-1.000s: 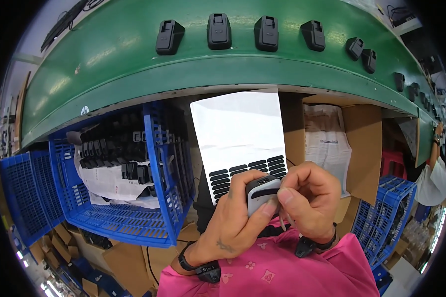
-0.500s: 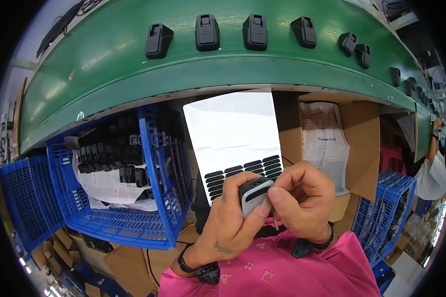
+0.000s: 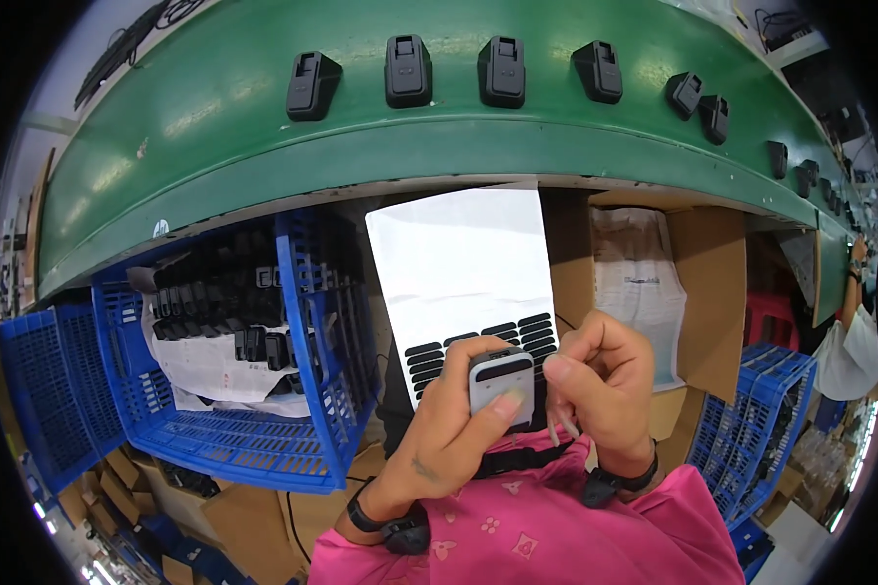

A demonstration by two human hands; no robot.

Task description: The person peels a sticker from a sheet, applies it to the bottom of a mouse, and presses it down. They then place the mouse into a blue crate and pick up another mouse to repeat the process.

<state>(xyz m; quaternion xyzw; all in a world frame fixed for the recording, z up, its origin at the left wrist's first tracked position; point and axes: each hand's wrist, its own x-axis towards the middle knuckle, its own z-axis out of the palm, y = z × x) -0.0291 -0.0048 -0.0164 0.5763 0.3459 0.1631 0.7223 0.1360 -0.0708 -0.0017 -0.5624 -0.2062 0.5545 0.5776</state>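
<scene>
My left hand (image 3: 444, 429) is wrapped round a small device (image 3: 498, 385) with a light grey face, rounded corners and dark sides. A black oval strip lies across the top of that face, and my left thumb presses on its lower part. Just right of the device, apart from it, my right hand (image 3: 610, 390) is closed with thumb and bent index finger together; whether anything is pinched there cannot be made out. Behind the device, a white sheet (image 3: 463, 253) carries rows of black oval stickers (image 3: 535, 334) at its near end.
Several black dock-like devices (image 3: 407, 73) stand along the green bench (image 3: 215, 127). On the left, a blue crate (image 3: 327, 409) holds black parts on paper. An open cardboard box (image 3: 717, 302) stands right, beside another blue crate (image 3: 751, 429). A person's arm (image 3: 854, 283) shows far right.
My right hand has drawn slightly away from the device, its thumb leaving the device's edge. The device has turned so that its grey face and black oval strip show more fully.
</scene>
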